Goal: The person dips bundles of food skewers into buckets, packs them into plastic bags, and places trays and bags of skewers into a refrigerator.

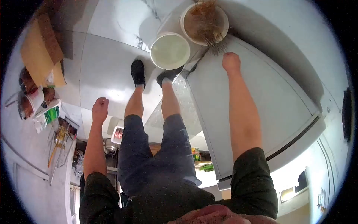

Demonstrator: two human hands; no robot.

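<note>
My right hand (232, 63) is closed in a fist over the white appliance surface, just beside a white bucket (184, 26). Brown, dry, bristly stalks (205, 18) stick up from that bucket and hang over its rim toward the hand. Whether the fist holds anything is hidden. A second white bucket (170, 51) with pale, cloudy liquid in it stands left of the first, close to my shoe. My left hand (100, 109) hangs out to the side with its fingers curled in. Nothing shows in it.
To my right lies a large white fridge-like appliance (246, 108). At the left are a cardboard box (41, 52), a green-and-white packet (51, 114) and a tray of long utensils (61, 138). My black shoes (138, 72) stand on pale floor tiles (108, 63).
</note>
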